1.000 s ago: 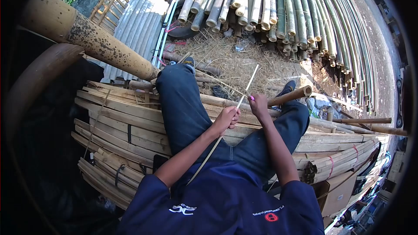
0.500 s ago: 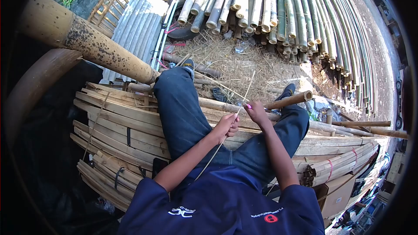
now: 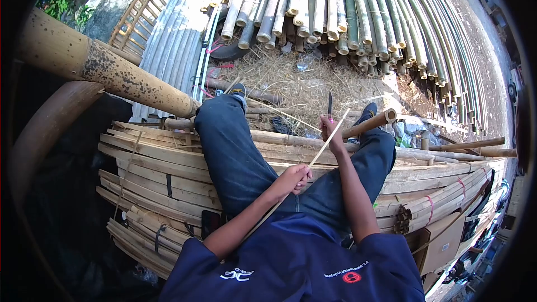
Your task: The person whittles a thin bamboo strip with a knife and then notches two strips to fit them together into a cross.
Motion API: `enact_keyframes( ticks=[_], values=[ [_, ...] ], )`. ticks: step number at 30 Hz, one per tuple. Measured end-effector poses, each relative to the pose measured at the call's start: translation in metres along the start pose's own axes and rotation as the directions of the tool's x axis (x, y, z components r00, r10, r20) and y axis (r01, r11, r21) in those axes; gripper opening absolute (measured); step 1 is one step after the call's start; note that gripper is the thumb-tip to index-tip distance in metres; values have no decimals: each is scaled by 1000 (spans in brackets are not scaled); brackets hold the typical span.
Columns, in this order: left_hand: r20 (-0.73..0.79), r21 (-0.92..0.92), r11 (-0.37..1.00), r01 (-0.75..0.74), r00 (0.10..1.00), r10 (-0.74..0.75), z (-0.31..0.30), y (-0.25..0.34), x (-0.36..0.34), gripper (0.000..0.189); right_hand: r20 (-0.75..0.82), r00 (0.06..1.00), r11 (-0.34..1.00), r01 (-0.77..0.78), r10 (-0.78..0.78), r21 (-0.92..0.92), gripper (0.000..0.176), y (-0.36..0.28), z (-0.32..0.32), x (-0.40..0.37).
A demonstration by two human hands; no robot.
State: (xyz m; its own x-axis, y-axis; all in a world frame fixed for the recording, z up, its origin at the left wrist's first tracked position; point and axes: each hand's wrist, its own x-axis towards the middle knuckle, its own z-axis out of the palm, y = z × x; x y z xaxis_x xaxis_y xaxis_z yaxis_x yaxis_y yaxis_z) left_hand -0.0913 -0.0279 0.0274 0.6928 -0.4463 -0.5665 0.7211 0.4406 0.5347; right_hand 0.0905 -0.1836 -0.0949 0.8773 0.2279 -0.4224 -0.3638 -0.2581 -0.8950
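Observation:
My left hand [image 3: 294,179] is closed around a thin bamboo strip [image 3: 320,151] over my lap. The strip slants up to the right from that fist, and its lower end runs back under my left forearm. My right hand [image 3: 334,136] grips a knife [image 3: 330,104] by its pink handle, the dark blade pointing up and away from me. The strip's upper part passes across the right hand in this view, and its pale tip lies to the right of the blade.
Stacked bamboo slats [image 3: 162,159] lie beneath and beside my legs. A thick bamboo pole [image 3: 131,81] slants in from the left. Long bamboo poles [image 3: 352,11] are piled ahead, beyond shavings [image 3: 268,67] on the ground. A short bamboo piece [image 3: 369,124] crosses near my right knee.
The right hand has moved slightly up and right, and the knife blade now stands clear of the strip. The strip has tilted further right, showing a wider pale face.

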Motion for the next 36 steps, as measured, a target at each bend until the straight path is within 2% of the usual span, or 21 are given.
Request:
enact_keyframes(
  ticks=[1, 2, 4, 5, 6, 8, 10, 12, 14, 20, 22, 24, 26, 27, 28, 30, 31, 32, 33, 34, 36],
  values=[
    [-63, 47, 998, -37, 997, 40, -7, 5, 3, 23, 167, 969, 903, -234, 184, 360, 47, -12, -2, -5],
    [-125, 99, 992, -72, 989, 84, -12, 9, 5, 24, 266, 954, 822, -260, 138, 506, 47, -24, -4, -13],
    [-181, 155, 983, -102, 975, 129, -23, 10, 8, 24, 323, 944, 775, -253, 68, 579, 51, -33, -7, -16],
    [-197, 95, 991, -92, 974, 109, -30, 8, 13, 24, 328, 943, 776, -249, 58, 579, 51, -37, -7, -17],
    [-210, 33, 996, -81, 974, 86, -31, 10, 14, 24, 349, 936, 725, -273, 49, 632, 46, -39, -7, -18],
    [-239, 83, 993, -82, 966, 100, -30, 6, 18, 24, 370, 928, 669, -300, 40, 680, 41, -40, -4, -19],
    [-265, 224, 972, -77, 955, 137, -28, 4, 19, 24, 262, 965, 864, -142, 12, 483, 28, -38, -1, -18],
    [-259, 229, 971, -65, 958, 125, -26, 2, 18, 24, 213, 976, 824, -157, 45, 544, 20, -37, 4, -22],
    [-247, 238, 970, -56, 962, 116, -26, 6, 18, 23, 138, 990, 943, -50, 5, 328, 23, -41, 6, -25],
    [-220, 201, 979, -29, 973, 74, -30, 9, 28, 24, 233, 972, 914, -115, 23, 389, 28, -40, 3, -22],
    [-235, 158, 985, -70, 966, 107, -24, 23, 38, 26, 252, 968, 941, -69, -17, 331, 21, -44, 4, -25],
    [-239, 96, 992, -84, 965, 105, -23, 34, 50, 27, 279, 960, 944, -72, -22, 322, 24, -45, 7, -29],
    [-147, -58, 994, -92, 986, 83, -26, 44, 61, 26, 256, 961, 981, 53, -101, 187, 30, -42, 11, -31],
    [-114, -124, 986, -112, 989, 98, -32, 42, 67, 25, 234, 957, 968, 119, -170, 219, 35, -32, 14, -30],
    [-104, -118, 987, -105, 990, 93, -35, 41, 69, 25, 200, 958, 964, 163, -205, 209, 38, -36, 12, -36],
    [-33, -285, 950, -132, 991, 128, -40, 36, 67, 23, -59, 976, 976, 211, -208, 52, 39, -18, 8, -21],
    [-46, -263, 956, -129, 992, 121, -41, 33, 67, 21, -74, 976, 976, 210, -206, 53, 39, -14, 3, -20],
    [-37, -257, 959, -118, 993, 113, -41, 30, 68, 21, 7, 955, 905, 282, -296, -318, 36, -10, 0, -19],
    [-73, -202, 971, -131, 990, 119, -40, 27, 68, 21, 114, 933, 696, 333, -342, -636, 33, -14, 0, -22],
    [-109, -144, 979, -143, 986, 128, -39, 25, 68, 21, 99, 935, 702, 323, -341, -635, 33, -16, 4, -27],
    [-153, -94, 987, -128, 982, 113, -35, 24, 68, 20, 407, 857, 625, 512, -318, -589, 27, -15, 16, -35]
  ],
)
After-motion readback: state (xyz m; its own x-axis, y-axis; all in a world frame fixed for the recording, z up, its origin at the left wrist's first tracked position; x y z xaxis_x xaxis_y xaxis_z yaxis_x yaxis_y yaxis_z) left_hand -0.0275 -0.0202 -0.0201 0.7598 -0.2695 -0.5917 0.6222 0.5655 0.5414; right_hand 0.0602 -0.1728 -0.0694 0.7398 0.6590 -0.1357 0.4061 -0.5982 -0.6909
